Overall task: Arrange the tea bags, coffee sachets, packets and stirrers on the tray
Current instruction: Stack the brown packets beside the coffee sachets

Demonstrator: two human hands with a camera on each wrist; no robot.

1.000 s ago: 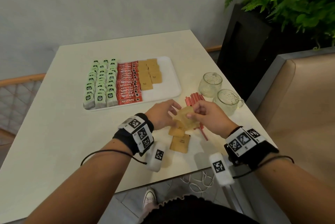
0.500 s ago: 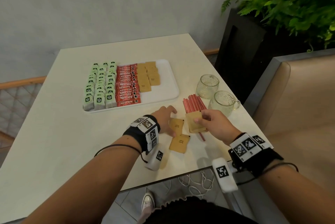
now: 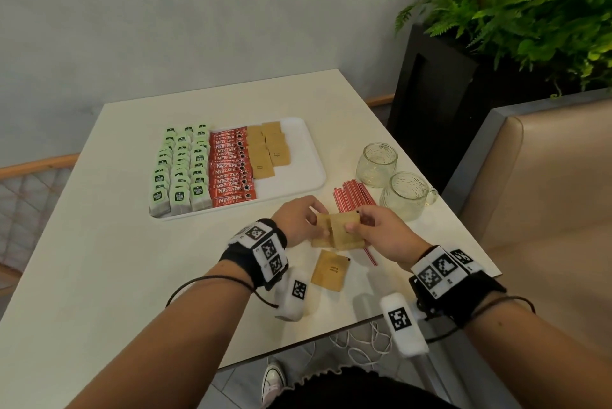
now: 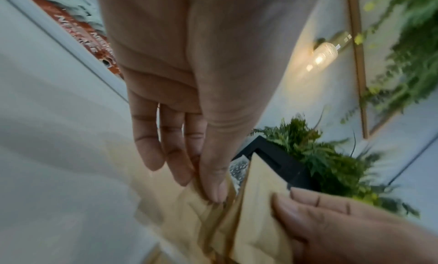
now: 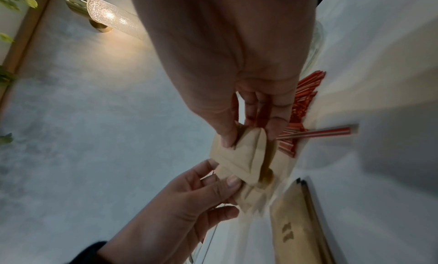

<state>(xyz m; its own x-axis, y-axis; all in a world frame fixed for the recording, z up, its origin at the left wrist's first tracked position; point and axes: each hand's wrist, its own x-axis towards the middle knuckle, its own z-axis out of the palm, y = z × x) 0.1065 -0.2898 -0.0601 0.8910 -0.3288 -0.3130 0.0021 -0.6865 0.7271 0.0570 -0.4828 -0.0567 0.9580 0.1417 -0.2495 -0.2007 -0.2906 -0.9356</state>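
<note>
We see both hands meeting above the near right part of the tabletop, sharing a small fan of brown packets. The left hand pinches one end of them between thumb and fingers; the right hand pinches the other end the same way. How many packets the two grips hold we cannot count, since the wrist views are blurred and the sheets overlap.

Just below the hands one more brown packet lies flat near the tabletop's front edge. Red stirrers lie in a loose bundle beside the right hand, partly hidden under it.

Toward the far left the white tray holds three rows of green tea bags along its left side, a column of red coffee sachets next to them, then two short columns of brown packets, with its right part bare. Two glass jars stand near the tabletop's right edge, apparently with nothing inside, though the textured glass makes that hard to judge.
</note>
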